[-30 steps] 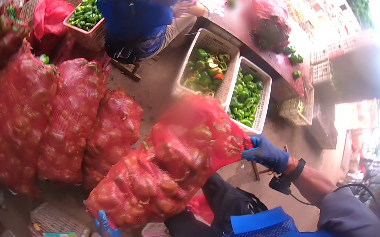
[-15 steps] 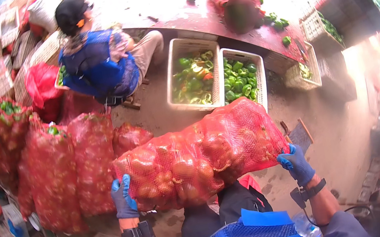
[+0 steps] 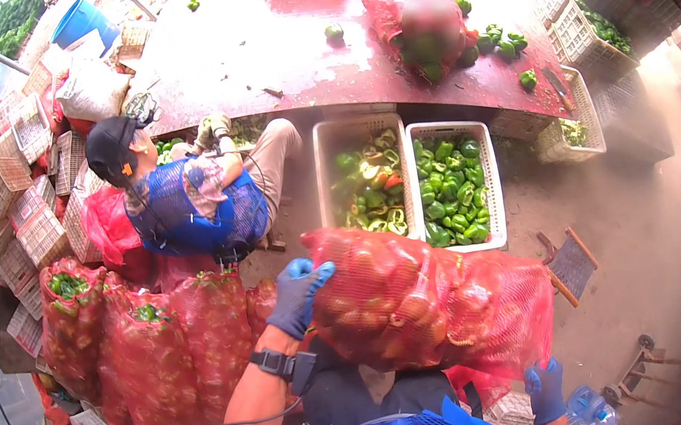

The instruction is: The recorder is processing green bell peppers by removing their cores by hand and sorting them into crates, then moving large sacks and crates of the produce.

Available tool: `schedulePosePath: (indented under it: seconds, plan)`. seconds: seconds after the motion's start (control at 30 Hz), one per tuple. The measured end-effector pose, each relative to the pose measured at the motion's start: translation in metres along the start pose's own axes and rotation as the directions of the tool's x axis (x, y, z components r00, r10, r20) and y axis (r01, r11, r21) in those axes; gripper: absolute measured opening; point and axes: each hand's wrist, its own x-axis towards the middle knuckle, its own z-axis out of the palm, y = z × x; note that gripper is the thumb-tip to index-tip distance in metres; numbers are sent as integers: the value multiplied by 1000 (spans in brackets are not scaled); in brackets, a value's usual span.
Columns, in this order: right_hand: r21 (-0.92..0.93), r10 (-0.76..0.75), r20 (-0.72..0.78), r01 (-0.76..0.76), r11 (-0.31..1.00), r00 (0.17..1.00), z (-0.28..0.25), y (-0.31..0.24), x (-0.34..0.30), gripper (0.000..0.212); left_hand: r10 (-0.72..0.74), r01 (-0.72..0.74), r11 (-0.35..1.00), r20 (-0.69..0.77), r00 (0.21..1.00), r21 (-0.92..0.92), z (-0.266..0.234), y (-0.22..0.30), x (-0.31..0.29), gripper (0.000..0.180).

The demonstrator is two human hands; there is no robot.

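Observation:
A long red mesh sack (image 3: 409,300) bulging with peppers lies tilted across the front of my body, its left end higher and farther from me. My left hand (image 3: 296,299), in a blue glove, is closed on the mesh at that left end. At the sack's lower right corner my right hand (image 3: 547,389), also gloved, grips the gathered mesh; part of its fingers is hidden. Just beyond the sack stand a white crate of whole green peppers (image 3: 454,189) and a crate of cut peppers (image 3: 377,188).
On the left, several full red sacks (image 3: 154,361) stand together behind a seated co-worker (image 3: 197,187) in a blue vest. A long red table (image 3: 288,59) holds another sack and loose peppers. A small stool (image 3: 572,266) and a cart (image 3: 642,374) are at right.
The sack has gone from nearly level to slanting, its left end up and away, its right end down. My left hand rose with it; my right hand dropped lower. The view has shifted too.

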Motion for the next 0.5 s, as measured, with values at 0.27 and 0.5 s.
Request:
schedulePosePath:
  seconds: [0.27,0.5]
  plan:
    - [97,92,-198,-74,992,976,58,5,-21,19,76,-136,965,256,964,226,48,59,115,26]
    - [-24,-196,-248,196,980,949,184,-111,-16,14,184,-255,961,443,877,107,57,199,258,20]
